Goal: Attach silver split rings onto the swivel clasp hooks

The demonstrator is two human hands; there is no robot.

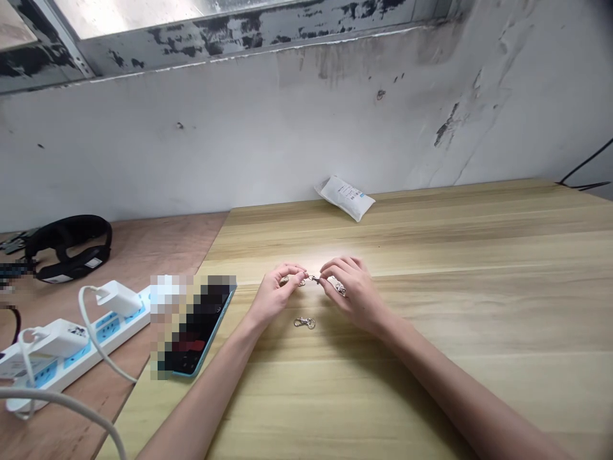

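Over the middle of the wooden table [431, 358], my left hand [276, 292] pinches a small metal ring [311, 277] between thumb and fingertips. My right hand [353, 287] grips a small dark-looking metal swivel clasp [316, 280] close to that ring. Whether ring and clasp are joined is too small to tell. More shiny metal pieces [340, 289] show beside my right thumb, partly hidden by the hand. Some metal also shows under my left fingers. Nearer to me, a silver swivel clasp with a ring [304, 322] lies flat on the table, touched by neither hand.
Left of my forearm lies a phone [211, 338], partly pixelated. Beyond it are a white power strip [108, 329] with chargers and cables, and a black headset strap [69, 249]. A white plastic packet [347, 198] lies by the wall at the table's back edge.
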